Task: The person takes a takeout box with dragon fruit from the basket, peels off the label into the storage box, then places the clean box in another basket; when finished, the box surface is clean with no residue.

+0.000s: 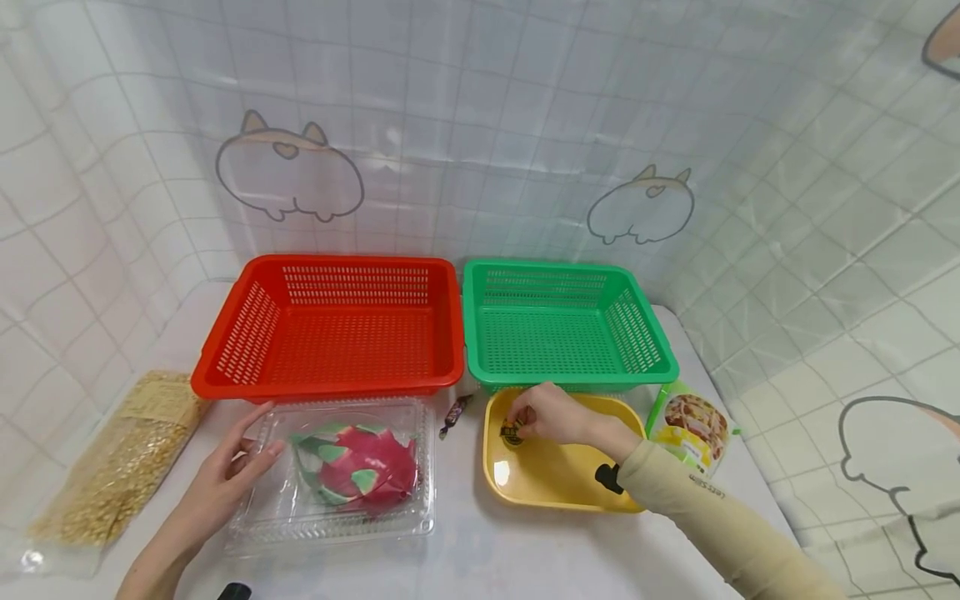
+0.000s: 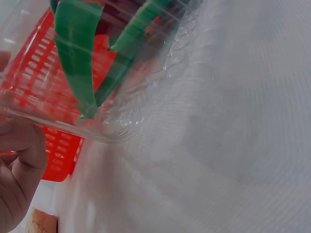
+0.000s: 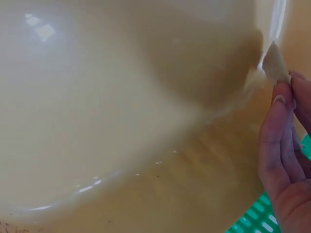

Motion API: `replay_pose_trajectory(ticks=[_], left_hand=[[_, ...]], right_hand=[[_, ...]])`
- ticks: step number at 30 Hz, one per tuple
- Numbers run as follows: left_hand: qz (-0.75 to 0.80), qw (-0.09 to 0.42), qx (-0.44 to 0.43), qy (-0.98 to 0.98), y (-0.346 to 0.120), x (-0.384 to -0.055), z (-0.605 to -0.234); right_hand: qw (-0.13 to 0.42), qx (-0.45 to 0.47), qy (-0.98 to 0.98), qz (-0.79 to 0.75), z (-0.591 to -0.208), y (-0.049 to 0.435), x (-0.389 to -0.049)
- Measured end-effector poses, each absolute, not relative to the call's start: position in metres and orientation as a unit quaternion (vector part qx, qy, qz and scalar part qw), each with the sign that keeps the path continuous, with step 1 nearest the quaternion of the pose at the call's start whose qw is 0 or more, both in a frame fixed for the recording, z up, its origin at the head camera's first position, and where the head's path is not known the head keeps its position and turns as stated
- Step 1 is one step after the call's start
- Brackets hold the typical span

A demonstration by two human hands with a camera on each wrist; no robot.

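Note:
In the head view my right hand (image 1: 553,415) reaches into the yellow tray (image 1: 551,487) and pinches a small candy in a black-and-gold wrapper (image 1: 512,433) near its left end. The right wrist view shows a pale twisted wrapper end (image 3: 275,62) between thumb and fingertips. On the left, a clear plastic box (image 1: 273,504) with a pink-and-green dragon fruit (image 1: 371,468) inside lies on the table. My left hand (image 1: 213,477) holds this box at its left edge, thumb over the lid. Its rim passes by the curled fingers (image 2: 29,148) in the left wrist view.
Behind stand a red basket (image 1: 352,346) and a green basket (image 1: 543,337), side by side. A dark-wrapped candy (image 1: 455,412) lies between box and tray. At far left is a bag of yellow kernels (image 1: 120,475); right of the tray, a printed food bag (image 1: 693,429).

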State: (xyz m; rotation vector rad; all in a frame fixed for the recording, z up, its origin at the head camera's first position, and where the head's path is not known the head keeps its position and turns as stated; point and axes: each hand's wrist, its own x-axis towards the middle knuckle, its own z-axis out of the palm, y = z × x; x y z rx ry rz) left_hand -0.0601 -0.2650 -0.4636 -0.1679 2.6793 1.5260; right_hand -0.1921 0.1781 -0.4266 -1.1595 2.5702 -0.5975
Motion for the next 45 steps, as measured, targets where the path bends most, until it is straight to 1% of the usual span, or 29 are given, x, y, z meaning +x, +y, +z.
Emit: replay_pose_trajectory(ticks=[7, 17, 23, 33, 40, 45], left_hand=[[0.495, 0.017, -0.046, 0.867, -0.265, -0.061, -0.465], [0.482, 0.033, -0.057, 0.873, -0.266, -0.061, -0.463], [0.482, 0.04, -0.06, 0.873, -0.268, -0.059, -0.464], [0.482, 0.043, -0.057, 0.873, -0.268, -0.06, -0.464], [0.482, 0.056, -0.065, 0.872, -0.269, -0.06, -0.466], [0.483, 0.056, -0.066, 0.872, -0.268, -0.061, -0.467]], right_hand=[[0.126, -0.402, 0.887, -0.189, -0.431, 0.181, -0.195], [0.129, -0.393, 0.893, -0.175, -0.436, 0.18, -0.191], [0.116, -0.394, 0.896, -0.167, -0.44, 0.179, -0.189], [0.112, -0.37, 0.911, -0.146, -0.444, 0.178, -0.184], [0.093, -0.363, 0.918, -0.127, -0.444, 0.174, -0.179], [0.079, -0.359, 0.925, -0.097, -0.448, 0.169, -0.177]])
